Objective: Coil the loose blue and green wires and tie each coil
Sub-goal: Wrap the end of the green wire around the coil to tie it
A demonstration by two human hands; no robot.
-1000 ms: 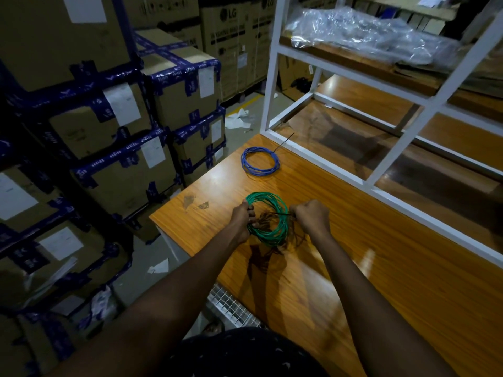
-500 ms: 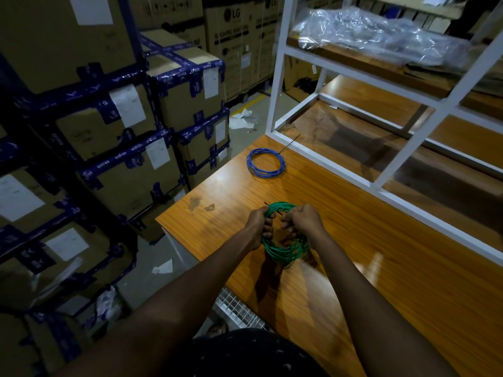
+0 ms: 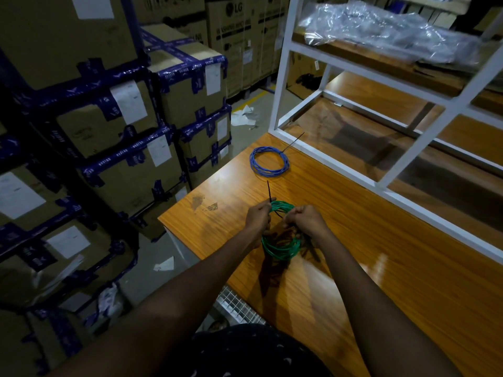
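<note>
**Sup:** What changed in the last sec?

**Insp:** A sec ago the hands were apart on opp. sides of the green coil (image 3: 281,250), with a dark strand stretched flat between them. Half a sec ago they closed up over the ring. Now the tail of a black cable tie (image 3: 269,191) stands clear above the left hand (image 3: 257,217).

**Sup:** Meaning?

**Insp:** Judged: the tie is round the bundle and being drawn up. It's not yet snug, and the tail is untrimmed. The blue coil (image 3: 269,161) looks done. It lies flat on the table (image 3: 381,268) at 12 o'clock from the hands, with its own tie tail out toward 1 o'clock, near the rack (image 3: 283,63).

**Sup:** Hands?

**Insp:** L fingers are curled, pinching the tie at the ring's far-left rim. R hand (image 3: 304,220) is a fist curled on the right rim. Can't tell if it also has the tie's other end.

**Sup:** Orientation?

**Insp:** The tie tail points to 12 o'clock, away from the person, with its long axis approx. 12–6. The green ring sits between the hands above the table's near-left part, stretched 12–6. Its loose arc sags toward 6. Can't tell if it contacts the table.
</note>
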